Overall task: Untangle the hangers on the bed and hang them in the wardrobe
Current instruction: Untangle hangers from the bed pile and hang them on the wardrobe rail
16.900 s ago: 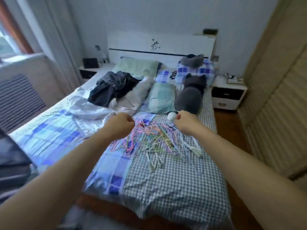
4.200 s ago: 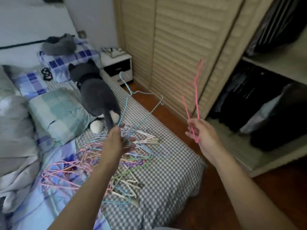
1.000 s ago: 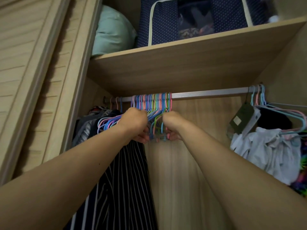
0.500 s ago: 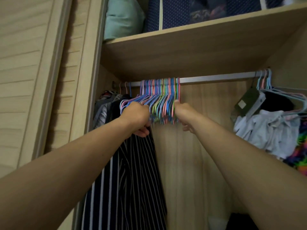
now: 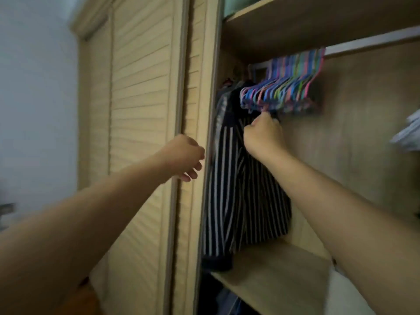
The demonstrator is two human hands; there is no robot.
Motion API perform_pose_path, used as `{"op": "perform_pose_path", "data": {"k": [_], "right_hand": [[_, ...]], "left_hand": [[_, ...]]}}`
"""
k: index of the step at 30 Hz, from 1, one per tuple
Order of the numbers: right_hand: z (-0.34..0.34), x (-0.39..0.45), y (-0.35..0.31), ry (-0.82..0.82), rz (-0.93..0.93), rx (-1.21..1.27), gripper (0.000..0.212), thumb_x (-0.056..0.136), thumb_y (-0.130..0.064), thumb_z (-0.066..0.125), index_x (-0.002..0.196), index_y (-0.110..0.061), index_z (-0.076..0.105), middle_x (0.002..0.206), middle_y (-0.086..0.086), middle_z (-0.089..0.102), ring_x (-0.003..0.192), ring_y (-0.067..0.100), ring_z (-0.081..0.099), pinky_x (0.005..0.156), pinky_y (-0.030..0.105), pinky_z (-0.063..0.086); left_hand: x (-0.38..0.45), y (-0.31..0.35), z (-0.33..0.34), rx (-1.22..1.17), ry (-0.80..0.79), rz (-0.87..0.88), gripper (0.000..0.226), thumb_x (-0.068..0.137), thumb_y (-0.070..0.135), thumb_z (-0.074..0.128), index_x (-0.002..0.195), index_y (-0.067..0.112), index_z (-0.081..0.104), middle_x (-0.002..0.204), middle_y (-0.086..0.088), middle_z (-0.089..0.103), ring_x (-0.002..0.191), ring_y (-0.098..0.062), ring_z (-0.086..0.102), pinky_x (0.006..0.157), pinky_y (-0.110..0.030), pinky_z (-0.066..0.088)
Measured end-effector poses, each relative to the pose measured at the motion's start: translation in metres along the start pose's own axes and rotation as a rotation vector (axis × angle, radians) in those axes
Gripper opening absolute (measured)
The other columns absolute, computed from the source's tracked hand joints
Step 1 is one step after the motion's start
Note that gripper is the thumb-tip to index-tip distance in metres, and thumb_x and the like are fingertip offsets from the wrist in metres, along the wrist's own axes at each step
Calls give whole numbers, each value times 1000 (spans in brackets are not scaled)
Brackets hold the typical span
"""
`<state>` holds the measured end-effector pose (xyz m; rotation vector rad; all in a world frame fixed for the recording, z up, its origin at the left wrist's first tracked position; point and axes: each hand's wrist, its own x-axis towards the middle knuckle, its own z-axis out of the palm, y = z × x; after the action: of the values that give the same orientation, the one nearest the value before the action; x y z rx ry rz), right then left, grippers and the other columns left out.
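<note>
Wardrobe door [image 5: 141, 133]: fills the left half of the frame, left of the open compartment.
Rail [image 5: 368, 40]: upper right, under the top shelf [image 5: 318, 21].
Hangers [image 5: 286, 83]: bunched on the rail's left part, upper centre-right.
Striped garment [image 5: 241, 196]: below and left of the hangers, its hem above the lower shelf [image 5: 272, 273].
My right hand [image 5: 264, 134]: centre, just under the hangers, before the garment.
My left hand [image 5: 181, 156]: left of centre, before the door's edge, apart from the hangers.
</note>
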<state>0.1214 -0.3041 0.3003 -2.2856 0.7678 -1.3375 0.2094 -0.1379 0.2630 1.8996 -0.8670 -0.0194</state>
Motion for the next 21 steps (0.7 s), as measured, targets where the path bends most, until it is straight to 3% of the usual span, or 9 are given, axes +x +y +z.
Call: {"op": "perform_pose_path", "data": {"k": [4,7,10,14,16,19,21], "right_hand": [[67,-125,-29,-447,-43,1,31,96,-27,46,121,-13,57,116,10,63,97,30,61,67,34,47],[97,-209,-57,-647,-123,23,31,92,-27,48,112,-11,65,116,15,68,107,35,63,82,34,52],[125,-306,-90,-862,-184,113,25,93,-24,48,104,-11,67,112,17,68,107,37,62,77,31,44],[157,-441,-118,-1165,-186,171,17,93,-22,51,81,-12,57,85,13,67,84,31,64,68,31,42],[177,-518,-136,-1331,-193,142,16,92,-27,52,84,-15,59,89,7,68,84,28,64,73,34,51],[203,-654,-187,-1559,-221,105,18,92,-25,51,79,-14,56,86,12,67,81,33,64,70,39,51],[208,-708,-209,-1629,-194,46,27,95,-19,49,69,-14,46,69,15,56,62,31,55,60,43,48]], "left_hand": [[-109,-76,-26,103,42,-204,20,93,15,53,94,1,68,78,-12,69,65,-24,63,59,-31,51],[-188,-129,-52,160,-2,-345,21,96,21,55,95,6,69,89,-14,73,69,-20,65,68,-35,57],[-286,-183,-94,168,79,-522,22,96,22,56,94,5,70,89,-15,74,69,-21,67,63,-30,56],[-426,-258,-130,50,184,-751,19,95,22,56,90,11,70,82,-7,72,69,-21,66,63,-32,54],[-521,-298,-147,-46,227,-909,17,96,16,55,88,9,68,77,-6,68,63,-17,61,57,-27,46],[-685,-354,-184,-136,349,-1154,16,97,18,56,86,11,65,72,-3,66,58,-17,59,52,-23,41],[-748,-377,-196,-198,414,-1247,14,97,17,56,86,11,63,68,-3,64,55,-18,57,51,-22,38]]}}
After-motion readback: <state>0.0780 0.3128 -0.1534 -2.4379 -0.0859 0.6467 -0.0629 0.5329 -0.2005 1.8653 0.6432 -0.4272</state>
